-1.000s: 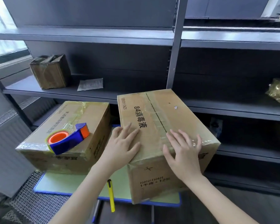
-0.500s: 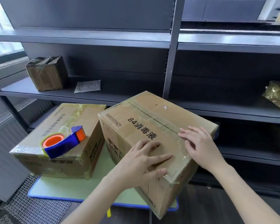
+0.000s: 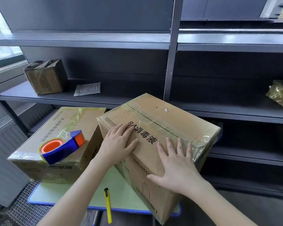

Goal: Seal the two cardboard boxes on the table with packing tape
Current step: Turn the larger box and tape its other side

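The right box (image 3: 170,128) and left box (image 3: 69,124) sit closed on the counter (image 3: 69,193), contents unseen. The left hand (image 3: 119,144) and right hand (image 3: 175,165) lie spread flat on the right box, which has apparently swung round since a moment ago. The tape dispenser (image 3: 60,147) rests on the left box.

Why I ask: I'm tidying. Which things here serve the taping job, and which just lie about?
Job: box printed 84, under left hand and right hand; second cardboard box; tape dispenser on it.
Lying about: yellow utility knife, small shelf box, paper slip, gold-wrapped bundle.
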A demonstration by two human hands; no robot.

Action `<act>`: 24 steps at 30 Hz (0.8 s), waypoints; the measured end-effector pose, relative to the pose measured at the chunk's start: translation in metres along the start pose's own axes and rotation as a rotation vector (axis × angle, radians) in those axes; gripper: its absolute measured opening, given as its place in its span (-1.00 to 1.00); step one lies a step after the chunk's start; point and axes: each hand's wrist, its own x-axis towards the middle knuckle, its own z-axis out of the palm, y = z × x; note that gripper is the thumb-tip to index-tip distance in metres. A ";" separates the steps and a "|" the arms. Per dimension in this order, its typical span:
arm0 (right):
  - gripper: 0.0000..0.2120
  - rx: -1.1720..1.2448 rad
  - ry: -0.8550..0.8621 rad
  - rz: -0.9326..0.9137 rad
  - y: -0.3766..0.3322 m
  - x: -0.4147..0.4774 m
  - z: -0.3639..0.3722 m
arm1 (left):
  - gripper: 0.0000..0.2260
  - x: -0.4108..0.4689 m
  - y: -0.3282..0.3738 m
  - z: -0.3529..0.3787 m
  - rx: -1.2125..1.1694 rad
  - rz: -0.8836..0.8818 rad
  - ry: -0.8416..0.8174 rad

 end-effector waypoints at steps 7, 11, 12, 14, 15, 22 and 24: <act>-0.15 0.068 -0.148 -0.246 0.084 0.003 -0.011 | -0.24 -0.033 0.032 0.001 0.087 -0.009 0.033; -0.14 0.252 -0.242 -0.329 0.119 0.014 -0.024 | -0.29 -0.046 0.059 0.001 0.196 -0.001 0.095; -0.14 0.278 -0.253 -0.342 0.123 0.017 -0.026 | -0.30 -0.046 0.063 0.002 0.216 -0.011 0.099; -0.15 0.296 -0.266 -0.357 0.128 0.025 -0.029 | -0.32 -0.044 0.067 0.002 0.229 -0.036 0.097; -0.15 0.297 -0.275 -0.362 0.130 0.028 -0.031 | -0.32 -0.043 0.069 0.003 0.227 -0.047 0.104; -0.23 0.311 -0.265 -0.374 0.134 0.041 -0.035 | -0.33 -0.038 0.075 0.005 0.230 -0.093 0.128; -0.37 0.338 -0.234 -0.332 0.130 0.040 -0.034 | -0.35 -0.038 0.072 0.006 0.211 -0.083 0.153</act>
